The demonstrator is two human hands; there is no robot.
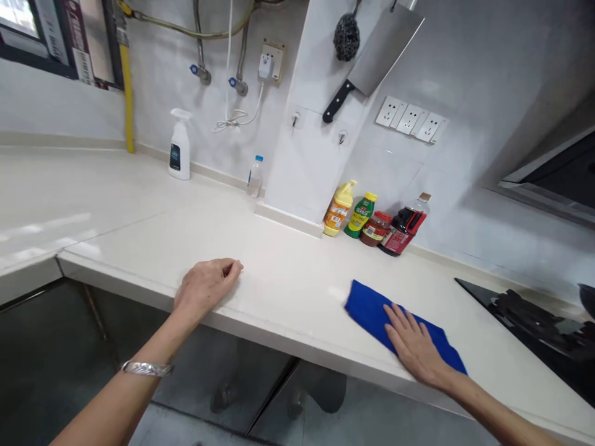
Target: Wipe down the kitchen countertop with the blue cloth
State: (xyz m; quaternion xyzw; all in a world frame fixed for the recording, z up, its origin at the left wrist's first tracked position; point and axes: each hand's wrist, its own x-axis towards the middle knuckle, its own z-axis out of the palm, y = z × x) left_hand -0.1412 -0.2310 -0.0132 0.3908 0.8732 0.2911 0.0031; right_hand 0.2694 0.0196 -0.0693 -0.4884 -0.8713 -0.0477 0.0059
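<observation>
My right hand (413,344) lies flat, fingers stretched out, on a blue cloth (367,306) spread on the pale countertop (288,272) near its front edge. My left hand (207,285) rests on the counter edge further left, its fingers curled loosely with nothing visible in them. A silver bracelet sits on my left wrist.
Against the back wall stand a yellow bottle (338,210), a green bottle (360,215), a red jar (375,228) and a dark sauce bottle (403,230). A spray bottle (179,145) and small water bottle (254,176) stand further left. A cleaver (376,52) hangs above. A black hob (534,328) is at right.
</observation>
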